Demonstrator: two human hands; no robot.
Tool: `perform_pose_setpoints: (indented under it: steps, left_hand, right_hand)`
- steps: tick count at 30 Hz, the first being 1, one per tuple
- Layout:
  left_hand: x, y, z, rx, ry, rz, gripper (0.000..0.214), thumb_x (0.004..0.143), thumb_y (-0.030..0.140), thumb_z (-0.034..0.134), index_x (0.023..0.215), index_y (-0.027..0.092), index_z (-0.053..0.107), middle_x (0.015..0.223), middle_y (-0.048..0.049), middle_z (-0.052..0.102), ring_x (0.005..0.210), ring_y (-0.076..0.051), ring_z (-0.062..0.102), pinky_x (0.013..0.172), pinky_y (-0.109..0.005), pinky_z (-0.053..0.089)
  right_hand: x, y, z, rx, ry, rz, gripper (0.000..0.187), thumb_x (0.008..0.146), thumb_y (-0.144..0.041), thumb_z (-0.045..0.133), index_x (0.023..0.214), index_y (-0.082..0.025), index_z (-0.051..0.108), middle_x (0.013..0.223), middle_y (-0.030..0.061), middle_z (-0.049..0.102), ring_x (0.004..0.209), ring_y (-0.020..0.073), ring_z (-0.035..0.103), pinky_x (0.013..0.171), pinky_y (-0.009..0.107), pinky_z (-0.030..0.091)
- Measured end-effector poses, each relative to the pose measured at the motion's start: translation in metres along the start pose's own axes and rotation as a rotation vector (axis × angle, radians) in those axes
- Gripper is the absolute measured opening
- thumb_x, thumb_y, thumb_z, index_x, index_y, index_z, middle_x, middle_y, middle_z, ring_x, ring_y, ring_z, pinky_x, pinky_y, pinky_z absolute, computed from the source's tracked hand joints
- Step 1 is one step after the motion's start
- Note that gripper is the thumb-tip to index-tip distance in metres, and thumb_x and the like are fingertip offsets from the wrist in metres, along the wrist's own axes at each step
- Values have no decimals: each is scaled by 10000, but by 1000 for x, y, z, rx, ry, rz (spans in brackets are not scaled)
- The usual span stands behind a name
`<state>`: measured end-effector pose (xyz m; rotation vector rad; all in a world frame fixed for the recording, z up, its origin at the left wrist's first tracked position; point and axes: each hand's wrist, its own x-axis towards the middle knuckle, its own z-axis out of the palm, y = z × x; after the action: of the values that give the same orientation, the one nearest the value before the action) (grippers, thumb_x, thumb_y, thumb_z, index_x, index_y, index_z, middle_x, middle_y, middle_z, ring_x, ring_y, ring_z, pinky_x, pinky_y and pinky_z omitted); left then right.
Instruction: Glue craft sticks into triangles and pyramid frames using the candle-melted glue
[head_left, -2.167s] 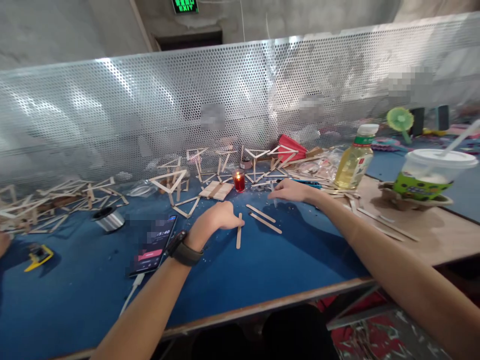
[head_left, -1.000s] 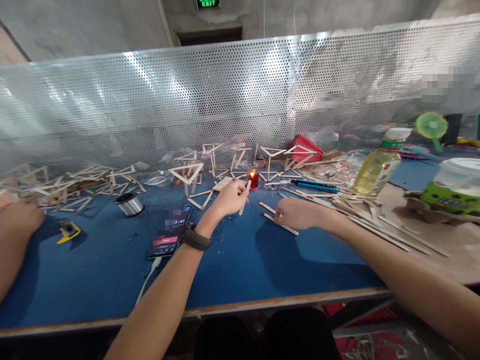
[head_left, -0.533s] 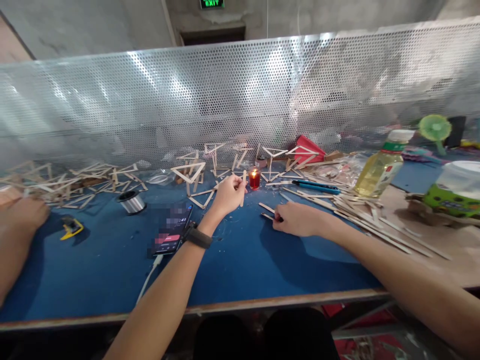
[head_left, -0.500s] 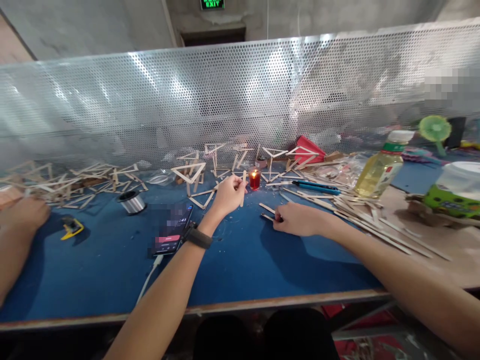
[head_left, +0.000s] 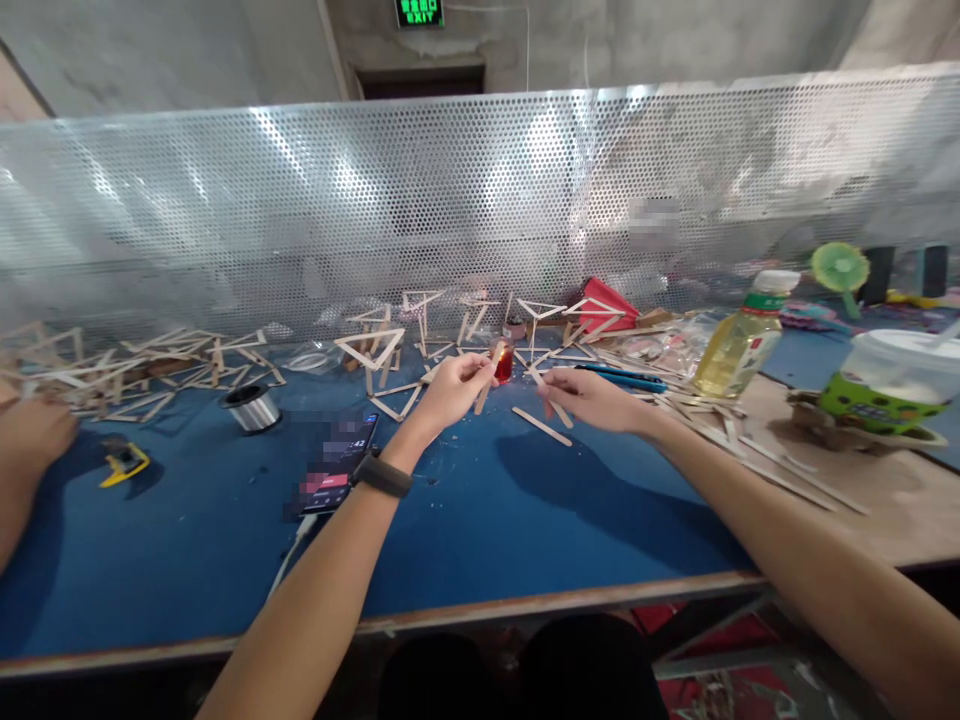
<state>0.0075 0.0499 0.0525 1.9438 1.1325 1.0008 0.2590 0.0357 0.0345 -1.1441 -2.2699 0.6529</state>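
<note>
Hands: left [head_left: 456, 388] pinches wooden stick [head_left: 481, 401] near candle [head_left: 507, 367] | right [head_left: 581, 396] pinches second stick [head_left: 562, 415]

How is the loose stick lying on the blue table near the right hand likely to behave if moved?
The stick is thin and looks wooden, so probably light and fairly stiff. Being slender, it might snap if bent hard. Lying flat, it would likely slide rather than roll.

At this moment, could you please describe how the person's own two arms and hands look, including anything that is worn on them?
The left arm and right arm show no sleeves in this view. A dark, broad wristband is worn on the left side; the right wrist has none. Neither the left hand nor the right hand wears a glove.
</note>
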Motion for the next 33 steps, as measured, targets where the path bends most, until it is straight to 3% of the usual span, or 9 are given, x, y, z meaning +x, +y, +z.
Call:
perform_pose_setpoints:
  steps: [3,6,10,16,33]
  left_hand:
    - [-2,5,4,-43,-43,-25,248,1008,383,519,920,187,641,890,-66,707,621,-117,575,591,-257,455]
    - [-3,4,8,-105,-85,-4,244,990,395,562,959,176,666,911,-68,712,630,-116,572,558,-249,439]
    - [-3,-1,11,-135,-128,37,247,975,389,600,975,160,691,905,-72,737,605,-108,588,648,-275,515]
    - [-2,-2,13,-88,-102,9,226,968,363,616,994,156,704,1022,-113,769,973,-218,729,851,-348,574]
    - [1,-14,13,-105,-101,5,213,943,377,649,984,177,714,999,-101,786,965,-224,745,913,-379,571]
  right_hand:
    - [6,12,8,120,161,-1,415,1024,-560,406,894,-206,579,735,-2,605,629,138,525,635,267,407]
    - [8,17,14,196,208,-6,379,1017,-552,424,905,-213,552,699,-23,573,630,139,527,651,268,428]
    - [6,13,16,242,179,-51,364,1021,-526,434,878,-210,542,728,-14,600,635,131,539,650,262,440]
    - [3,5,12,239,140,-46,379,1029,-526,433,910,-200,587,754,7,641,645,133,558,656,259,441]
    - [2,4,11,233,112,-35,348,1019,-502,457,991,-198,623,763,15,660,645,146,566,628,263,426]
